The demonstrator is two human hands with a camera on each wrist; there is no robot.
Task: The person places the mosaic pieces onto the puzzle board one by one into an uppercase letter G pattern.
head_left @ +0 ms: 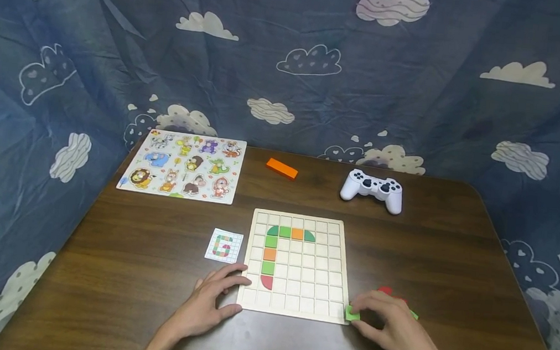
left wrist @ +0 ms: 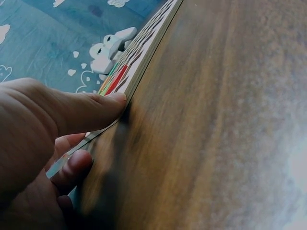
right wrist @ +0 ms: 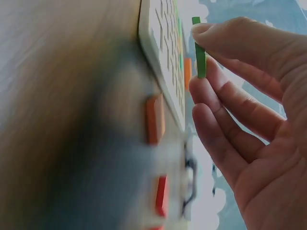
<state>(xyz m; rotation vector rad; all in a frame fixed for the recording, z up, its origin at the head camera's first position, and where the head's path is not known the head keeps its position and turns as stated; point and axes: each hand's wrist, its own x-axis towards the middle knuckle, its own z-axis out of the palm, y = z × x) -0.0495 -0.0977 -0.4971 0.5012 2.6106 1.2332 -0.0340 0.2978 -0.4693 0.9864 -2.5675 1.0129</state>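
Observation:
My right hand [head_left: 397,325] pinches a small green square tile [head_left: 352,313] between thumb and fingertips, at the lower right corner of a wooden grid board [head_left: 294,303]. In the right wrist view the same green tile [right wrist: 201,64] is seen edge-on. My left hand [head_left: 206,305] rests its fingertips and thumb at the board's lower left edge, fingers loosely bent. Green and orange tiles form a row near the board's top and a column down its left, with rounded green corner pieces [head_left: 273,230] and a rounded red piece [head_left: 266,282] at the column's bottom.
Loose red tiles [head_left: 385,290] and others lie partly behind my right hand; an orange tile [right wrist: 155,120] lies beside the board. A pattern card [head_left: 224,246] is left of the board. Farther back are an animal puzzle [head_left: 177,171], an orange block [head_left: 282,168] and a white game controller [head_left: 372,190].

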